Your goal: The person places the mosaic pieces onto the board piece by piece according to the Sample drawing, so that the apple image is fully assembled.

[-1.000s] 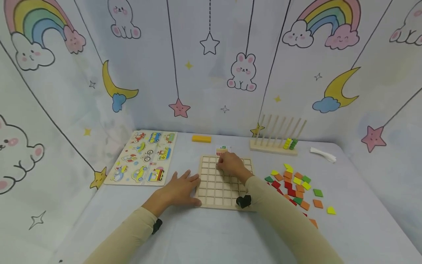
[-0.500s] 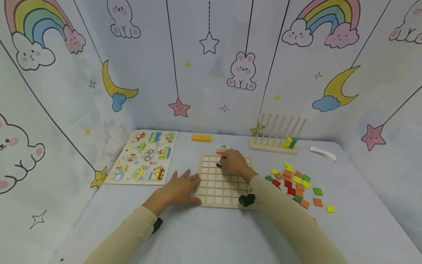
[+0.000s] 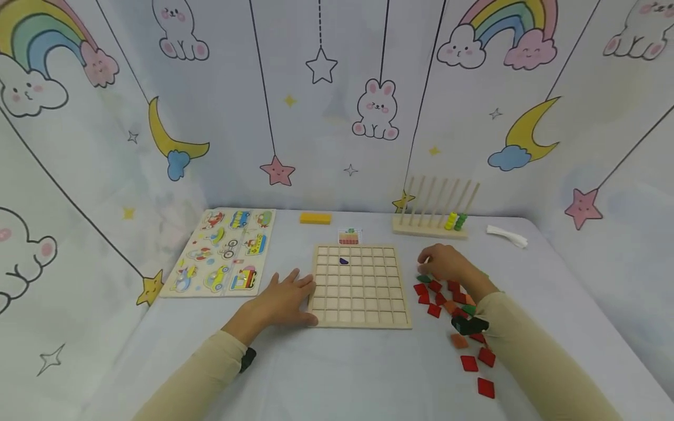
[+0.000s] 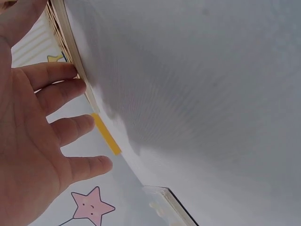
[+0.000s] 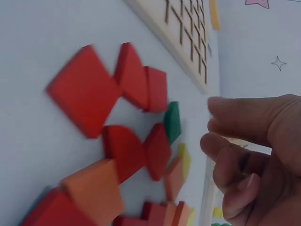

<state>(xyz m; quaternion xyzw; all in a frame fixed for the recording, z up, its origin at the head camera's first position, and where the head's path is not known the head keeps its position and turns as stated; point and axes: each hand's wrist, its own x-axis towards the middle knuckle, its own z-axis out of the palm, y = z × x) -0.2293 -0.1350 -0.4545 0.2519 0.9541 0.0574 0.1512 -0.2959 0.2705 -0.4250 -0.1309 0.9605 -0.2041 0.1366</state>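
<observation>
The wooden grid board (image 3: 360,322) lies flat on the counter (image 3: 337,374), and the person's left hand (image 3: 284,301) rests against its left edge, fingers spread apart. One dark purple piece (image 3: 344,261) sits on the board, in the second row from its far edge. The right hand (image 3: 447,264) hovers to the right of the board, over the far end of the red, orange and green tiles (image 3: 434,310), its fingers loosely bent with nothing I can see between them. Just beyond the board lies a picture card (image 3: 350,236); to its left, a vehicle puzzle (image 3: 216,251).
</observation>
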